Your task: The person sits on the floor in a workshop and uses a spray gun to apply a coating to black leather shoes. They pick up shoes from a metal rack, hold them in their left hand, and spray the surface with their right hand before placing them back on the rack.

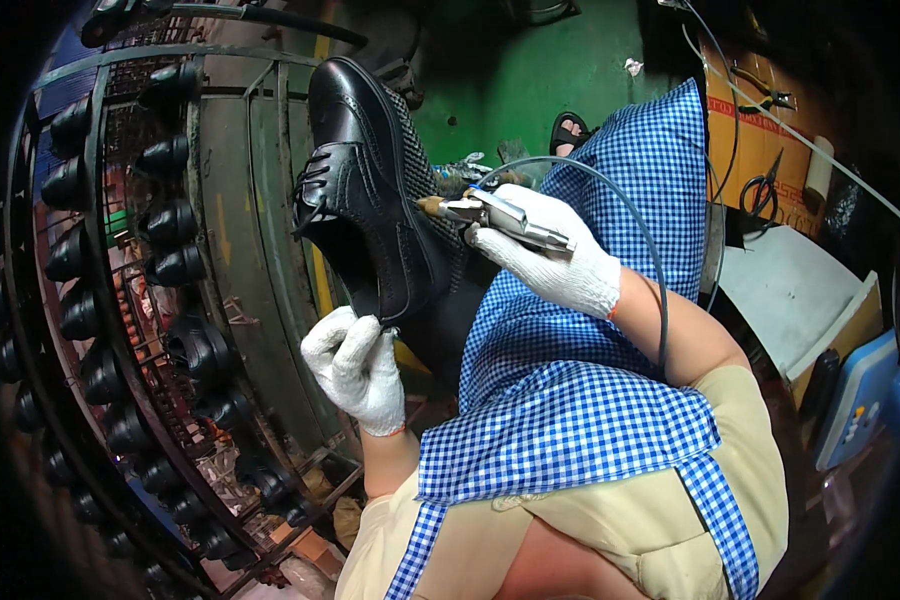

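Note:
A black leather lace-up brogue shoe [357, 170] is held up in front of me, toe away, its textured sole edge facing right. My left hand [355, 365], in a white knit glove, pinches the heel end of the collar between thumb and fingers. In my right hand [555, 250], also gloved, is a small silver air gun [520, 222] with a brass tip. The tip points left at the shoe's side, close to the seam of upper and sole; whether it touches I cannot tell. A thin grey hose [642, 205] arcs from the gun past my forearm.
A metal rack [105, 250] with many black shoes stands along the left. My lap has a blue checked apron [640, 150]. Scissors [762, 195] and pliers [765, 92] lie on cardboard [785, 160] at right. The floor [560, 80] is green.

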The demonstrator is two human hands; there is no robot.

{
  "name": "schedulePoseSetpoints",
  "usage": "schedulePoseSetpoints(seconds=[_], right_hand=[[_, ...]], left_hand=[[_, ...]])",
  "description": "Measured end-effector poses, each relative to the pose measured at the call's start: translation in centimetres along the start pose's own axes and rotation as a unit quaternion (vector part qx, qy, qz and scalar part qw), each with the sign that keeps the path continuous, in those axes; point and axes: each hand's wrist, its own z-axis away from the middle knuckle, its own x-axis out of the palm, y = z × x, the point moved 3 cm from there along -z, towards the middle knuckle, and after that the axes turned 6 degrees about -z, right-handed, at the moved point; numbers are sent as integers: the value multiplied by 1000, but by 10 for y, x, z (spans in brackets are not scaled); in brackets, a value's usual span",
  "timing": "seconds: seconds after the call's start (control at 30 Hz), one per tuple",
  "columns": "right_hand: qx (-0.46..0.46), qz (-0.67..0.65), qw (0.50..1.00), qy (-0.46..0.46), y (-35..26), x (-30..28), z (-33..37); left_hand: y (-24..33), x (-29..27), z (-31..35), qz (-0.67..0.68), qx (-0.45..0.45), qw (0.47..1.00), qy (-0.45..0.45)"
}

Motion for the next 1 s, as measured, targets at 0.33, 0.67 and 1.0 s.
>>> schedulePoseSetpoints(seconds=[0.33,0.67,1.0], right_hand=[[-13,52,999,-1,-5,7,-2],[32,6,998,-54,-21,-12,32],[-5,100,995,-14,-33,-26,68]], left_hand=[[0,-2,-2,4,19,1000,-18],[16,-15,-45,-66,158,977,-130],[62,12,-113,-121,278,918,-255]])
